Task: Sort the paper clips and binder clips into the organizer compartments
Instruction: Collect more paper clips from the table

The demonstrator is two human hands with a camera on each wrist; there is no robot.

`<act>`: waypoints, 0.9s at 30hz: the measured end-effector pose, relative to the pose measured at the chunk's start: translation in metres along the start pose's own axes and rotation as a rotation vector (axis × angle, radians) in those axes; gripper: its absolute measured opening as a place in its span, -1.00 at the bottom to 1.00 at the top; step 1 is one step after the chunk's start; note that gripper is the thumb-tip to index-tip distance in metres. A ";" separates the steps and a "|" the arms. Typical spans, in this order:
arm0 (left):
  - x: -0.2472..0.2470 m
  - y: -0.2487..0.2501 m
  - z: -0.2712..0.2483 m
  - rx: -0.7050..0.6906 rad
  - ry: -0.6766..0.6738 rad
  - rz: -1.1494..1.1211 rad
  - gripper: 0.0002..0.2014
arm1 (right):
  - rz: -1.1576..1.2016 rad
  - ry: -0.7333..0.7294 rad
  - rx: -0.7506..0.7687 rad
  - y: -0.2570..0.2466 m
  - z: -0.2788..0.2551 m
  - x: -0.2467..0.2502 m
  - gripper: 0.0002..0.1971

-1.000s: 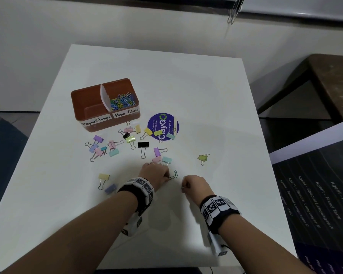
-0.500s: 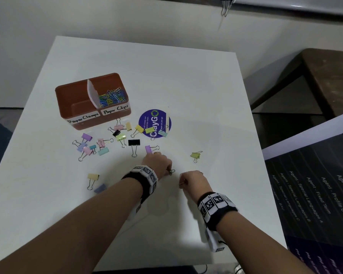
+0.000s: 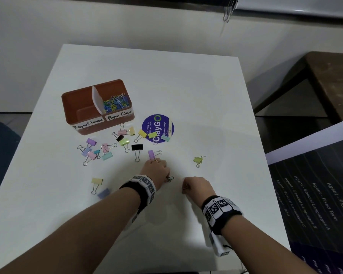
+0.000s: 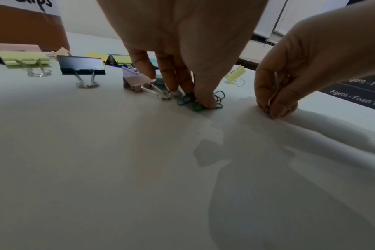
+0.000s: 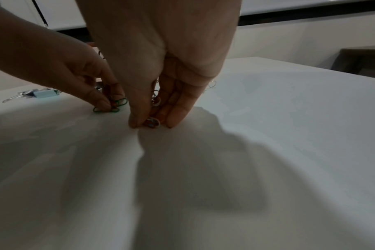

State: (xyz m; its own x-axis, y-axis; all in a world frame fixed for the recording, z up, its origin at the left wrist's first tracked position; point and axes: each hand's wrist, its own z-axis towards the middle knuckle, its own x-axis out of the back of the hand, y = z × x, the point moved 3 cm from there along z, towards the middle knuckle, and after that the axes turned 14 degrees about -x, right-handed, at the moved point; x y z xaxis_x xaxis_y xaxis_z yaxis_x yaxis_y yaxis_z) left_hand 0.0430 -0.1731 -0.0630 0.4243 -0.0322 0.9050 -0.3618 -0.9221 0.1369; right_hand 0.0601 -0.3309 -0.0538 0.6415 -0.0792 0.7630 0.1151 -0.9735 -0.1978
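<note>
Your left hand [image 4: 182,50] pinches green paper clips [image 4: 189,101] against the table [image 4: 118,169]; your right hand [image 5: 161,59] pinches others. Slide fingertips under them, lift together, carry to the box [image 3: 83,107] beyond your left grip.

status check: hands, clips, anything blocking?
Left hand pinching green paper clips. Right hand pinching paper clips on table. Binder clips unsorted. Nothing blocking.

The surface [image 3: 186,91] looks smooth, matt white. The organizer [image 3: 81,103] seems glossy brown plastic with paper labels and a white paper divider. Binder clips [image 4: 81,67] show painted bodies and shiny wire handles; paper clips [image 4: 188,101] look colour-coated wire.
</note>
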 end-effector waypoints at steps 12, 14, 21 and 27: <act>-0.012 0.002 -0.008 -0.049 0.165 0.041 -0.72 | 0.170 -0.007 0.031 0.000 0.004 0.006 -0.97; -0.014 0.000 -0.008 -0.030 0.181 0.006 -0.71 | 0.216 -0.033 0.041 -0.001 0.006 0.005 -0.97; 0.023 -0.035 -0.038 0.136 0.396 -0.322 -0.82 | 0.334 -0.031 0.096 -0.025 0.015 0.028 -0.63; 0.082 -0.135 -0.073 0.349 0.582 -0.463 -0.93 | 0.394 0.032 0.196 -0.098 0.040 0.089 -0.70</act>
State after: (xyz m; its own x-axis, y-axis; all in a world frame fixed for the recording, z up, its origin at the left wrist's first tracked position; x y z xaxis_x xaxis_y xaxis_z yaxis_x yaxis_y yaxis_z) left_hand 0.0657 -0.0228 0.0218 -0.0657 0.4972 0.8651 0.0642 -0.8631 0.5009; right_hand 0.1358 -0.2340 0.0087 0.6420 -0.4456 0.6239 0.0097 -0.8089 -0.5879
